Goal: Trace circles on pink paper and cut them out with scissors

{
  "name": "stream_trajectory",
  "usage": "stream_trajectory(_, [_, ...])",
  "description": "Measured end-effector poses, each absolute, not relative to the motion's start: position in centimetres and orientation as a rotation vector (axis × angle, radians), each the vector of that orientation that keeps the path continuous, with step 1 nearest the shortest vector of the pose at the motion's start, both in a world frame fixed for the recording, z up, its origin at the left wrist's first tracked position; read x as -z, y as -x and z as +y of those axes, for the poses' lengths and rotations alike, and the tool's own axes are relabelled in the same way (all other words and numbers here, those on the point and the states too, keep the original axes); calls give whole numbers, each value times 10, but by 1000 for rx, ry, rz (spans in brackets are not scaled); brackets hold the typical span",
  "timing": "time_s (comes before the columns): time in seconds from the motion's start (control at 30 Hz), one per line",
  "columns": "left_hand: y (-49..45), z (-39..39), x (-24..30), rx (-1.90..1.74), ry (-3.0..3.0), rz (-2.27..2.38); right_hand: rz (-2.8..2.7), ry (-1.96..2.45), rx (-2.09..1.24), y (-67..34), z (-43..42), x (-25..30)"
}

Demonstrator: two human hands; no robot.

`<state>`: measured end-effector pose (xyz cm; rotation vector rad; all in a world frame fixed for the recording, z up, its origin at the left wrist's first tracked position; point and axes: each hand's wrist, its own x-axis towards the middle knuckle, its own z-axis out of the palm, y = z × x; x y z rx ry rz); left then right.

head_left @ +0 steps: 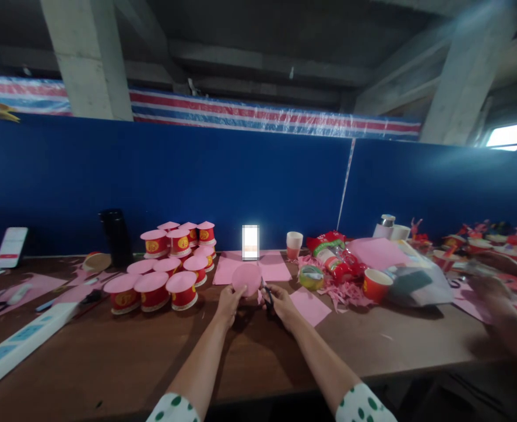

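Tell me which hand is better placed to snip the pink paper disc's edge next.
The right hand, probably: it holds the scissors close beside the pink disc, which the left hand is gripping.

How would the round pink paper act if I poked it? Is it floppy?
The round pink paper would probably bend, since it looks like a thin sheet. It may not flop right over, though: it looks fairly flat with the left hand holding it by the edge. It's likely very light, too, being just paper.
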<state>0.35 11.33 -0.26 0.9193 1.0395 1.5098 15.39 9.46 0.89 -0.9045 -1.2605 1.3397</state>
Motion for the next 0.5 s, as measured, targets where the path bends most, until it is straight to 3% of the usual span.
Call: stream_trajectory(0.5, [-4, 113, 2, -1507, -896, 1048, -1259, 920, -1352, -154, 93, -10])
